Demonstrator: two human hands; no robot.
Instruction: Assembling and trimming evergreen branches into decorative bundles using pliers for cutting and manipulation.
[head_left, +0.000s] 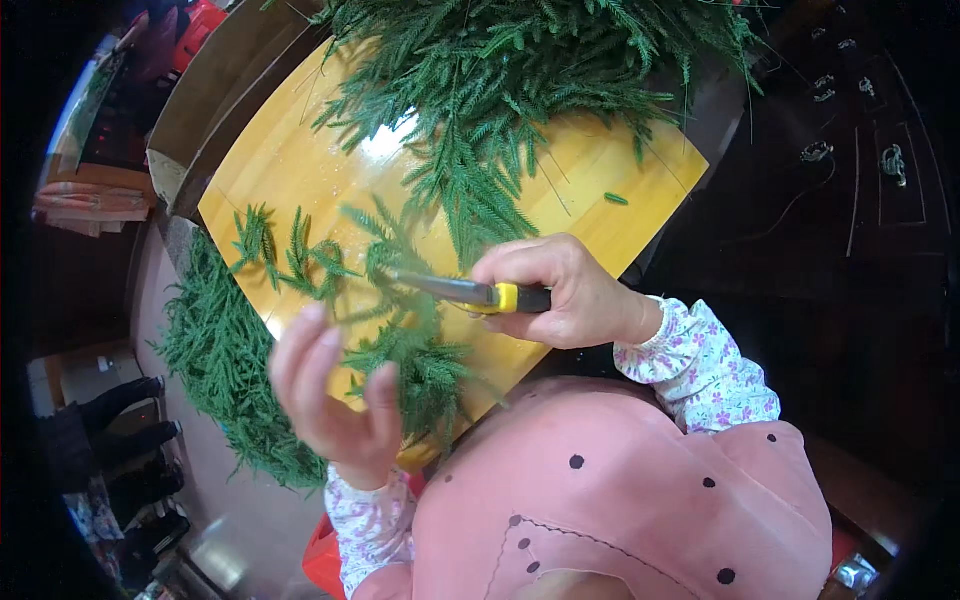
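Observation:
In my right hand (565, 295) are shears (450, 288) with a grey metal blade and a yellow-and-black handle. The blade points left, over blurred green sprigs. My left hand (335, 400), smeared a little by motion, is raised with fingers and thumb apart and nothing seen between them. Close beside it on the wooden table lies a small clump of artificial pine sprigs (425, 370). Short loose sprigs (300, 255) lie farther left. A blurred sprig (390, 240) shows just beyond the blade tip; whether the blade touches it I cannot tell.
A large heap of green pine branches (530, 70) covers the far part of the yellow wooden table (610, 240). More branches (220, 350) are piled below the table's left edge. A cardboard box (215, 90) stands at the far left, dark drawers (890, 170) at the right.

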